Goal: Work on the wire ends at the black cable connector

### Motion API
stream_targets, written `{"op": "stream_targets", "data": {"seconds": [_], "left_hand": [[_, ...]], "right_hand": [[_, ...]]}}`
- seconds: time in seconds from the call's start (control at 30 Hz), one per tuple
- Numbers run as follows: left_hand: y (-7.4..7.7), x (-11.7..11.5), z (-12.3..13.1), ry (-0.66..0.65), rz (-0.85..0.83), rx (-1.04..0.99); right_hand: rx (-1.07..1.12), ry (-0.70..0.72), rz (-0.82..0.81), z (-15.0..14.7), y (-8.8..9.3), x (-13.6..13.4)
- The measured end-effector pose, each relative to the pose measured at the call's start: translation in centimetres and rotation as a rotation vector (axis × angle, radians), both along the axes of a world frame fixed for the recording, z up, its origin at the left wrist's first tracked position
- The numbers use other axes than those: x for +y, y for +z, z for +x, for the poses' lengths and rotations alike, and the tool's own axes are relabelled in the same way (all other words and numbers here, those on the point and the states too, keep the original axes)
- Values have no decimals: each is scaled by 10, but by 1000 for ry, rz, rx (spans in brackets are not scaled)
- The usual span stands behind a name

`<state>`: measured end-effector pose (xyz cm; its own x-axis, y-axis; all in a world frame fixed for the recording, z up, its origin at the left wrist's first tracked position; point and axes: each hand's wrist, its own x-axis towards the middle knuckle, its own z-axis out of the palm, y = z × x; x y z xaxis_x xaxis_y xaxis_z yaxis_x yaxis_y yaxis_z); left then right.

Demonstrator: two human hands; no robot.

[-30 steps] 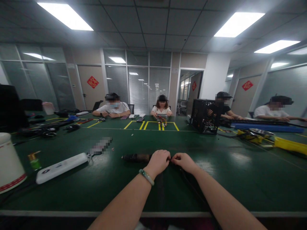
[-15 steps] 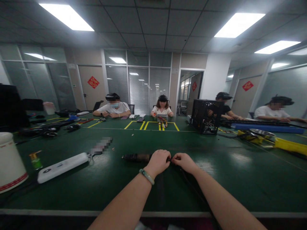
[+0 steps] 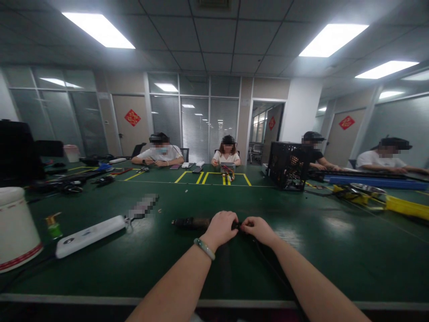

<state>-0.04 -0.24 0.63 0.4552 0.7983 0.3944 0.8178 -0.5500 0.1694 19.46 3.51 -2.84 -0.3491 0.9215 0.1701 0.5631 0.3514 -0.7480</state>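
A dark, slim electric screwdriver [image 3: 192,222] lies lengthwise on the green table, its narrow tip pointing left. My left hand [image 3: 221,227], with a bangle on the wrist, is wrapped over its right end and hides that part. Close beside it, my right hand [image 3: 257,230] pinches the end of a black cord [image 3: 266,257] with thumb and fingers. The fingertips of both hands nearly meet at the tool's rear end. Whether the cord's plug is seated in the tool is hidden. From my right hand the cord runs down under the forearm toward the table's near edge.
On the left stand a white canister [image 3: 18,230], a small green bottle [image 3: 53,227] and a long white power strip [image 3: 90,236]. A black computer case [image 3: 288,165] stands at the back right, near yellow trays [image 3: 405,208]. Several people sit across the table.
The view has tilted up slightly, so everything sits a little lower in the picture. Both hands keep practically the same grip on the tool and cord.
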Motion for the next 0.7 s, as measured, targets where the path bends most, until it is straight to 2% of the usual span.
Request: {"op": "stream_targets", "data": {"seconds": [0.43, 0.7], "left_hand": [[1, 4, 2, -2, -64, 1], [0, 6, 2, 1, -48, -1]], "right_hand": [[-26, 2, -31, 0, 6, -2], [13, 6, -48, 2, 3, 1]]}}
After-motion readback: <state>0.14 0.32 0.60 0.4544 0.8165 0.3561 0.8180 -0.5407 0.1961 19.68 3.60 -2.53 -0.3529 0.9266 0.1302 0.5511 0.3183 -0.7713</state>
